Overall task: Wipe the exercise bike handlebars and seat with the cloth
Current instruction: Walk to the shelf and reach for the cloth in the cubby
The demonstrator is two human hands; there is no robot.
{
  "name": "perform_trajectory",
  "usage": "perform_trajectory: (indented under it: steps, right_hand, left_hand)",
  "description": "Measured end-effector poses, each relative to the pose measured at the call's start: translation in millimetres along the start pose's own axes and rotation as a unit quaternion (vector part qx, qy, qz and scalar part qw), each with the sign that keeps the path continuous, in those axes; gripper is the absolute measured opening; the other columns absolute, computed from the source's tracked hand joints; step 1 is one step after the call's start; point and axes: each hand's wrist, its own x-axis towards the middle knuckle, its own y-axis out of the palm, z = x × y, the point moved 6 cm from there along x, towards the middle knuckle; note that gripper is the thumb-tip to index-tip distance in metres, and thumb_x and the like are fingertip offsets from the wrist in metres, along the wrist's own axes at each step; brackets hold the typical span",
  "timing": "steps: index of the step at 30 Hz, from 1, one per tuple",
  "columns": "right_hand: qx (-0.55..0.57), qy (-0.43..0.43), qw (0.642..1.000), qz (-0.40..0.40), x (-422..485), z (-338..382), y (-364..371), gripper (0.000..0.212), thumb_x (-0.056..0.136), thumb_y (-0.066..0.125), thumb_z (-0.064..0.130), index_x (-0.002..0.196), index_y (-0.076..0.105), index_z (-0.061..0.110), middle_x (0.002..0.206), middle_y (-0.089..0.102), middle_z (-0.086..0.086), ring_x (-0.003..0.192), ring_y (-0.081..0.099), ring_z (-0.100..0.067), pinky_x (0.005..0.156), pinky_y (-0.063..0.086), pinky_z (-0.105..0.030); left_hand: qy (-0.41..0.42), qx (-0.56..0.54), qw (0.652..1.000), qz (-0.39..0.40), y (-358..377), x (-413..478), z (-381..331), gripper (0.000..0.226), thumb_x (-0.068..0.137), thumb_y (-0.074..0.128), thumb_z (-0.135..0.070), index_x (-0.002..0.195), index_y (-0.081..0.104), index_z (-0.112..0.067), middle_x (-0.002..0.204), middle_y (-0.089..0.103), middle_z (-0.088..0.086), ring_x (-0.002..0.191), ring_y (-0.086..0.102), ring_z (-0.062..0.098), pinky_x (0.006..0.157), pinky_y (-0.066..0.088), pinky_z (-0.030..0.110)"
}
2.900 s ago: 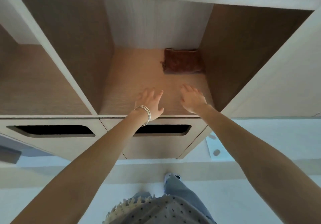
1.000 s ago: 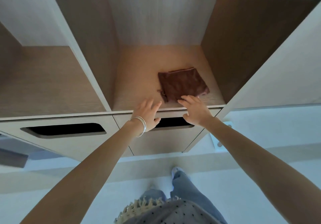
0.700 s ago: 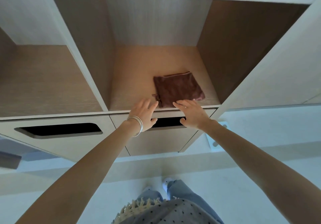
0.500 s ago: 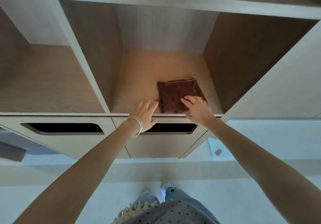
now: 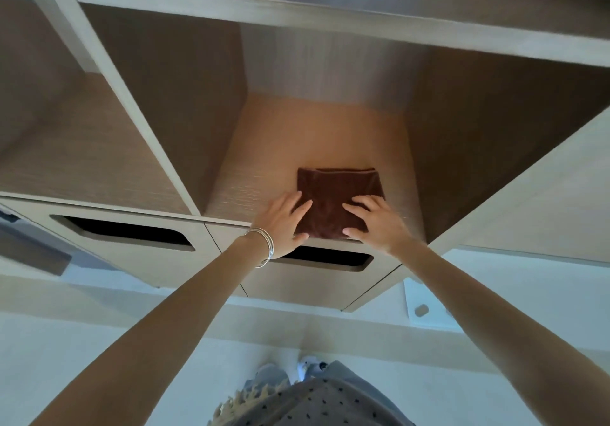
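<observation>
A folded dark brown cloth (image 5: pixel 336 194) lies flat near the front edge of a wooden shelf compartment (image 5: pixel 264 148). My left hand (image 5: pixel 284 219), with thin bangles on the wrist, rests on the cloth's left edge, fingers spread, thumb at its front corner. My right hand (image 5: pixel 376 220) lies on the cloth's right front part, fingers spread over it and thumb at its front edge. Neither hand has lifted the cloth. No exercise bike is in view.
The compartment has dark side walls and a pale back panel. Another open compartment (image 5: pixel 82 148) lies to the left. Below are two drawer fronts with cut-out handles (image 5: pixel 122 232) (image 5: pixel 326 257). A pale floor and my feet (image 5: pixel 307 368) show underneath.
The cloth came from the back of the compartment to its front edge. In the last half second both hands moved onto it, the left hand reaching its left side.
</observation>
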Motion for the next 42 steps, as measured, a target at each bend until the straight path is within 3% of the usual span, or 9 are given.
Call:
perform_trajectory:
  steps: [3, 6, 9, 16, 25, 31, 37, 42]
  right_hand:
    - [-0.024, -0.052, 0.998, -0.002, -1.5, -2.1, -5.9, 0.060, 0.085, 0.056, 0.052, 0.138, 0.044, 0.027, 0.141, 0.041, 0.003, 0.131, 0.031, -0.022, 0.108, 0.032, -0.038]
    - [0.008, -0.070, 0.998, -0.006, 0.7, -1.3, -6.5, 0.065, 0.083, 0.062, 0.048, 0.139, 0.044, 0.020, 0.144, 0.038, -0.002, 0.136, 0.028, -0.022, 0.111, 0.030, -0.041]
    - [0.041, -0.086, 0.995, -0.001, 2.4, 1.2, -1.6, 0.067, 0.083, 0.064, 0.044, 0.140, 0.042, 0.017, 0.148, 0.035, -0.001, 0.140, 0.023, -0.021, 0.114, 0.026, -0.039]
    - [0.050, -0.115, 0.992, 0.007, 9.3, -11.4, -9.0, 0.074, 0.074, 0.071, 0.049, 0.137, 0.046, 0.020, 0.140, 0.041, 0.003, 0.131, 0.034, -0.017, 0.105, 0.031, -0.029]
    - [0.045, -0.164, 0.985, -0.016, 6.6, -7.2, -11.6, 0.070, 0.072, 0.073, 0.048, 0.131, 0.054, 0.015, 0.129, 0.050, -0.002, 0.120, 0.043, -0.022, 0.099, 0.041, -0.037]
    - [0.065, -0.165, 0.984, -0.032, 11.2, -12.5, -18.5, 0.079, 0.065, 0.078, 0.048, 0.129, 0.055, 0.010, 0.127, 0.051, -0.006, 0.115, 0.046, -0.024, 0.100, 0.039, -0.037]
    - [0.069, -0.176, 0.981, -0.043, 11.2, -10.9, -17.0, 0.072, 0.064, 0.080, 0.048, 0.122, 0.062, 0.009, 0.116, 0.057, -0.006, 0.104, 0.051, -0.026, 0.094, 0.042, -0.036]
    - [0.063, -0.187, 0.978, -0.069, 9.2, -3.7, -16.4, 0.057, 0.065, 0.079, 0.045, 0.110, 0.067, 0.011, 0.107, 0.060, -0.005, 0.095, 0.054, -0.028, 0.085, 0.047, -0.042]
  left_hand:
    - [0.032, 0.007, 0.999, -0.011, 1.3, 7.5, -19.0, 0.069, 0.093, 0.041, -0.047, 0.149, 0.010, -0.019, 0.158, 0.008, 0.004, 0.145, 0.004, 0.021, 0.117, 0.015, 0.038]
    - [0.045, 0.024, 0.999, -0.013, 5.0, 15.0, -33.7, 0.068, 0.094, 0.040, -0.045, 0.148, 0.011, -0.017, 0.158, 0.012, 0.004, 0.145, 0.006, 0.021, 0.118, 0.013, 0.038]
    - [0.025, 0.031, 0.999, -0.017, 10.1, 18.6, -37.2, 0.065, 0.095, 0.039, -0.045, 0.148, 0.014, -0.016, 0.157, 0.014, 0.004, 0.145, 0.010, 0.021, 0.117, 0.011, 0.037]
    - [0.002, 0.011, 0.999, -0.035, 16.6, 18.4, -33.8, 0.062, 0.094, 0.043, -0.042, 0.147, 0.019, -0.020, 0.157, 0.018, 0.000, 0.144, 0.013, 0.016, 0.117, 0.010, 0.033]
    - [-0.054, -0.043, 0.995, -0.070, 17.5, 10.7, -36.0, 0.063, 0.087, 0.056, -0.040, 0.143, 0.033, -0.023, 0.151, 0.032, -0.003, 0.141, 0.025, 0.014, 0.114, 0.018, 0.029]
    - [-0.084, -0.038, 0.994, -0.067, 13.3, 17.0, -37.2, 0.069, 0.085, 0.058, -0.038, 0.144, 0.029, -0.020, 0.154, 0.026, -0.002, 0.142, 0.020, 0.016, 0.115, 0.017, 0.032]
    - [-0.104, -0.089, 0.986, -0.095, 13.6, 11.3, -42.8, 0.058, 0.083, 0.062, -0.027, 0.138, 0.043, -0.018, 0.148, 0.038, 0.000, 0.137, 0.032, 0.017, 0.112, 0.029, 0.034]
    - [-0.103, -0.120, 0.972, -0.173, 0.9, -2.9, -44.9, 0.042, 0.073, 0.069, -0.012, 0.114, 0.066, -0.011, 0.124, 0.063, 0.007, 0.116, 0.058, 0.026, 0.093, 0.049, 0.039]
